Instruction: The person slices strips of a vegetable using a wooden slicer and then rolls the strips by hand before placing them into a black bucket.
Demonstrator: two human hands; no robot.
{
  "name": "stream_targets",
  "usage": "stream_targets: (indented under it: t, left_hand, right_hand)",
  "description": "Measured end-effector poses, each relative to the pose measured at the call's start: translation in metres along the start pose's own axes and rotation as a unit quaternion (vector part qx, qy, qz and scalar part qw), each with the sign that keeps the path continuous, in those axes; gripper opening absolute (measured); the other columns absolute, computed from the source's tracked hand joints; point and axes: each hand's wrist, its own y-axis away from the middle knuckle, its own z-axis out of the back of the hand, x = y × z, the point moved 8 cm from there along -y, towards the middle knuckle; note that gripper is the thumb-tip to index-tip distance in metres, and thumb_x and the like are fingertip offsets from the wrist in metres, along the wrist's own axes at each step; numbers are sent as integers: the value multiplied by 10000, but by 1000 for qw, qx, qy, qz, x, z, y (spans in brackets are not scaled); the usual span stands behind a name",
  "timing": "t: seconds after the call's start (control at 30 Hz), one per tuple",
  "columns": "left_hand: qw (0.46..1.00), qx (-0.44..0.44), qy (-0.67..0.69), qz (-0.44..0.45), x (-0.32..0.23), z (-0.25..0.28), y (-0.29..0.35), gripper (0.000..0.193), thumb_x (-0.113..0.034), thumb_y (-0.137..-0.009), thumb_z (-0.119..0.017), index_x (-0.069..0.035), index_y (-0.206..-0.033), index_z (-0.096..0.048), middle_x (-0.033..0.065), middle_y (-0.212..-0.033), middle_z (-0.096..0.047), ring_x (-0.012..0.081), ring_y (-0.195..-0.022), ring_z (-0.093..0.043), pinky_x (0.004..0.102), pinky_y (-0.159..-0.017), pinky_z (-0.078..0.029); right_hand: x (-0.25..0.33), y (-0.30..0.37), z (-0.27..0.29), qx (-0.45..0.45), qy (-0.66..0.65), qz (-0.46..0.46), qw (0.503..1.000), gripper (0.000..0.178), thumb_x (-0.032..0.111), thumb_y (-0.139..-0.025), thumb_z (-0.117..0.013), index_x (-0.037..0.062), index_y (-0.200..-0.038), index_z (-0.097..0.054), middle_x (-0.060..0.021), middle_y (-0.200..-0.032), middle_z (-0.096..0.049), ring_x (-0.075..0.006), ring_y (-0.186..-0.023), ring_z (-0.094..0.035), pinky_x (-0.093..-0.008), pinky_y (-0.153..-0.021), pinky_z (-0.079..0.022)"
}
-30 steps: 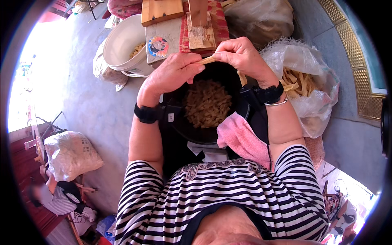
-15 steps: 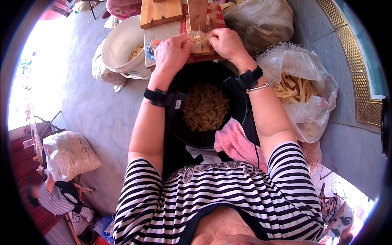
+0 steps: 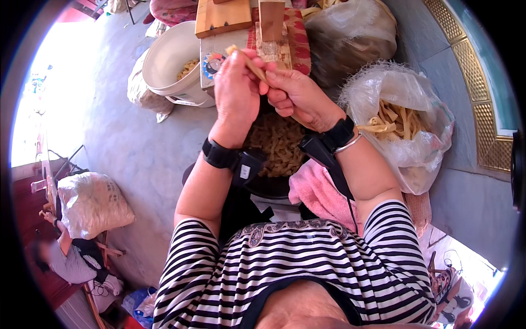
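A long pale tan strip [image 3: 255, 69] runs slantwise between my two hands, above the near edge of a low bench. My left hand [image 3: 234, 96] pinches it near its far end, which pokes out past the thumb. My right hand [image 3: 301, 97] has its fingers curled around the lower part, close beside the left. What the strip is made of I cannot tell. Below my wrists, a dark round tub holds many short tan pieces [image 3: 276, 145]. Just beyond the hands, an upright wooden block [image 3: 272, 22] stands on the bench.
A white bucket [image 3: 164, 60] with some tan pieces stands left of the bench. At right, an open plastic sack [image 3: 427, 164] holds long tan strips [image 3: 402, 122]; a fuller sack [image 3: 356, 35] lies beyond. A pink towel [image 3: 318, 189] hangs near my lap. Another person [image 3: 74, 266] sits far left.
Both hands have drawn back from the wooden block toward me and come together. The strip now slants between them, with more of it showing.
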Motion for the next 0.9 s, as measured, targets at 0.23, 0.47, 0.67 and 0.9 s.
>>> stream_targets:
  t: [0.23, 0.47, 0.67, 0.9]
  left_hand:
    - [947, -87, -187, -246, -75, 17, 4, 229, -202, -962, -425, -44, -807, -482, -3, -621, -401, 100, -517, -359, 246, -466, -295]
    - [728, 41, -470, -497, -90, -20, 36, 81, -45, -842, -569, 28, -855, -601, 102, -730, -632, 231, -630, -620, 303, -567, -489]
    - [838, 81, -420, -338, -31, -37, 42, 199, -46, -844, -548, 50, -998, -629, 194, -1029, -644, 230, -927, -638, 281, -807, -481]
    - [836, 69, -525, -141, -7, -13, 15, 203, -2, -724, -521, 10, -903, -617, 138, -921, -628, 224, -809, -617, 287, -739, -466]
  right_hand:
    - [8, 3, -18, 5, 234, 40, 971, 257, 243, -944, -488, 11, -885, -581, 44, -599, -445, -25, -463, -347, -179, -410, -295]
    - [19, 21, -44, 82, -80, 118, 986, 307, 156, -926, -505, -36, -1162, -545, -17, -738, -560, -32, -525, -419, -171, -461, -334]
    - [50, 43, -24, -204, 486, 410, 744, 236, 148, -876, -561, -1, -1058, -561, -159, -763, -618, -194, -568, -568, -299, -531, -444]
    - [30, 21, 18, -209, 251, 218, 920, 221, 196, -874, -518, 19, -763, -587, -35, -541, -502, -144, -442, -447, -308, -446, -376]
